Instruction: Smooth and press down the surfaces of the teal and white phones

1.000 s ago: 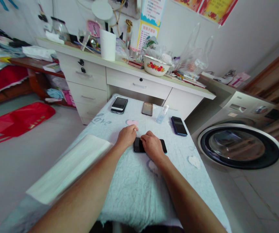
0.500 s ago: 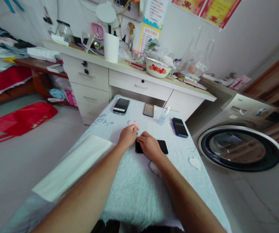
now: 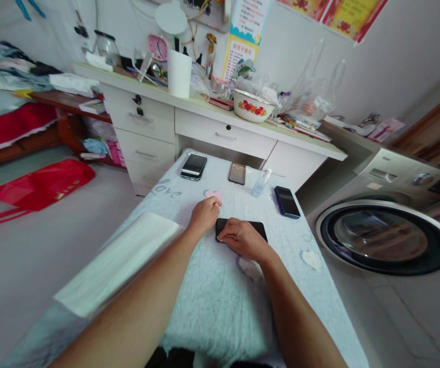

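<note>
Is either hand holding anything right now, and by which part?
It cannot be told. The right hand is bent over the left end of the nearest phone; the left hand is curled, its inside hidden.

From my remote station I record a pale wall (image 3: 296,36) bearing printed posters (image 3: 352,16). Against it I observe a white desk (image 3: 200,123) with drawers, beside a front-loading washing machine (image 3: 384,232). Brown wooden furniture (image 3: 68,129) stands left; flooring (image 3: 107,204) is grey, lighting diffuse.
</note>
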`<act>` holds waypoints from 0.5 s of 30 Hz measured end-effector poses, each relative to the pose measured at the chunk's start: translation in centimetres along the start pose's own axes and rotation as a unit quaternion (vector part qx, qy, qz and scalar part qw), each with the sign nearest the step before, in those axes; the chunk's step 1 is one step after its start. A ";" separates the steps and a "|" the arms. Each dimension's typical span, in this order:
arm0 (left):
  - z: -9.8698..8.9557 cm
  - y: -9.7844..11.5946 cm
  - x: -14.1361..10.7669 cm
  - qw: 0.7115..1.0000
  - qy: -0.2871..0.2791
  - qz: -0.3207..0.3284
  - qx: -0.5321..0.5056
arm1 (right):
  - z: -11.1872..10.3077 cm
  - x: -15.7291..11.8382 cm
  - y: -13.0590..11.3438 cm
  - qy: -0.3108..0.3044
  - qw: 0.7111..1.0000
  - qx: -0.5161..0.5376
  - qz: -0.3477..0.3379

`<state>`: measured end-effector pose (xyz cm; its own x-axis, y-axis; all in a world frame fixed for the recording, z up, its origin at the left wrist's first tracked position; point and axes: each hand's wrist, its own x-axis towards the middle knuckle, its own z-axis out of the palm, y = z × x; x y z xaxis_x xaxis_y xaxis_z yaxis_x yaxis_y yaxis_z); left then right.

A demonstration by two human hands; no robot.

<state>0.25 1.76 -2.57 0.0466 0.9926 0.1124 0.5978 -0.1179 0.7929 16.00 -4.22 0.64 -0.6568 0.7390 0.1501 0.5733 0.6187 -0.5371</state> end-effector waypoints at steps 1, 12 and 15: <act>0.0 0.0 0.0 1.000 0.000 0.000 0.002 | -0.1 -0.1 -0.1 -0.005 1.000 0.003 -0.003; 0.0 0.0 0.0 1.000 0.004 0.010 0.021 | -0.1 -0.2 0.0 -0.005 1.000 -0.009 0.010; 0.0 0.0 0.0 1.000 0.005 0.014 0.022 | -0.4 -0.5 0.6 0.005 0.999 -0.025 0.040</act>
<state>0.24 1.75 -2.59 0.0567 0.9885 0.1398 0.6317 -0.1440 0.7618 16.85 -4.14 0.57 -0.6034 0.7887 0.1173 0.6477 0.5706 -0.5049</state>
